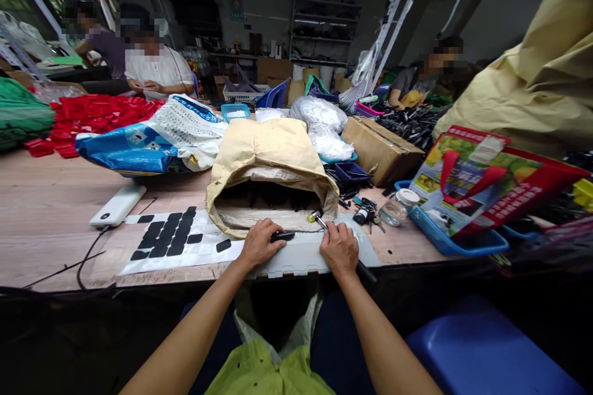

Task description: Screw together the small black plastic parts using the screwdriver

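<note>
My left hand (263, 244) is closed on a small black elongated piece (283, 236) at the table's front edge. In my right hand (340, 250) is a small hammer; its yellowish-green hammer head (314, 216) points up and left, and the black handle end (367, 271) sticks out below the hand. Both hands rest over a pale grey board (296, 256). Just behind them lies a tan woven sack (273, 141), its mouth facing me, with dark contents inside. To the left, black rounded pads (169, 231) sit in rows on a white sheet (208, 228).
A white power bank (118, 204) with a cable lies left. Behind it are a blue-and-white bag (152, 141) and red pieces (99, 117). At right stand a jar (393, 211), keys (368, 212), a cardboard box (382, 148) and a blue tray (435, 234). Several people sit farther back.
</note>
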A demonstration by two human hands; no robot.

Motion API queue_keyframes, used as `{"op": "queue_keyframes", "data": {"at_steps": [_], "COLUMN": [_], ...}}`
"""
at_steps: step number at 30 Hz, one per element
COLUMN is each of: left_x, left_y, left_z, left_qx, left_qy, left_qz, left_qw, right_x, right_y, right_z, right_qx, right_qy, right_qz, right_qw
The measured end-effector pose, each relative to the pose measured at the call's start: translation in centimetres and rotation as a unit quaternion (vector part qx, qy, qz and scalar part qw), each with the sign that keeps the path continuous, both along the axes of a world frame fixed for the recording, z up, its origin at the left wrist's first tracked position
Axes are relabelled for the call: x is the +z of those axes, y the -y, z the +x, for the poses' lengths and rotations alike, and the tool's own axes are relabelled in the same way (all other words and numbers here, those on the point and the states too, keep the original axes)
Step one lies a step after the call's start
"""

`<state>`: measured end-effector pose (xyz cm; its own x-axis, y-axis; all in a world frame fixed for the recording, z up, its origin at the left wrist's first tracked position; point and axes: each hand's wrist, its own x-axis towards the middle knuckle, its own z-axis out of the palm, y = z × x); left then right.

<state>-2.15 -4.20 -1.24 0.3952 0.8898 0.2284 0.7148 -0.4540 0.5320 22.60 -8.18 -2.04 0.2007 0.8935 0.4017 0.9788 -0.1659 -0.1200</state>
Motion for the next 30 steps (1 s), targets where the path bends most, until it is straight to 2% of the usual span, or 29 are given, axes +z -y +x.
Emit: {"op": "queue_keyframes", "data": {"at_steps": [3,7,11,15,17,21,25,30], "left_x": [-0.5,-0.6,-0.6,-0.8,-1.0,-1.3,-1.2,-1.2], "left_y": [-0.1,-0.2,-0.4,-0.6,-0.7,-0.8,-0.8,-0.9], "left_z": [0.2,0.0,-0.1,0.0,0.0,0.0,0.0,0.0], "left_qx": [0.021,0.012,0.017,0.016,0.018,0.026,0.023,0.027], "left_qy": [0.021,0.042,0.051,0.057,0.056,0.045,0.042,0.042], "left_qz": [-0.007,-0.018,-0.030,-0.037,-0.036,-0.036,-0.037,-0.039], "left_qw": [1.000,0.999,0.998,0.998,0.998,0.998,0.998,0.998], "right_x": [0.0,0.3,1.3,1.8,1.8,2.0,2.3,2.7], "right_y": [0.0,-0.3,-0.4,0.9,1.9,3.5,4.2,4.2], "right_z": [0.0,0.7,1.1,-0.8,-2.4,-5.2,-6.1,-5.7], "right_qx": [0.000,0.012,0.050,0.141,0.204,0.255,0.245,0.230], "right_qy": [-0.001,-0.016,-0.112,-0.245,-0.278,-0.282,-0.250,-0.208], "right_qz": [-0.003,-0.028,-0.029,0.037,0.033,0.008,0.029,-0.005], "right_qw": [1.000,0.999,0.992,0.958,0.938,0.925,0.936,0.951]}}
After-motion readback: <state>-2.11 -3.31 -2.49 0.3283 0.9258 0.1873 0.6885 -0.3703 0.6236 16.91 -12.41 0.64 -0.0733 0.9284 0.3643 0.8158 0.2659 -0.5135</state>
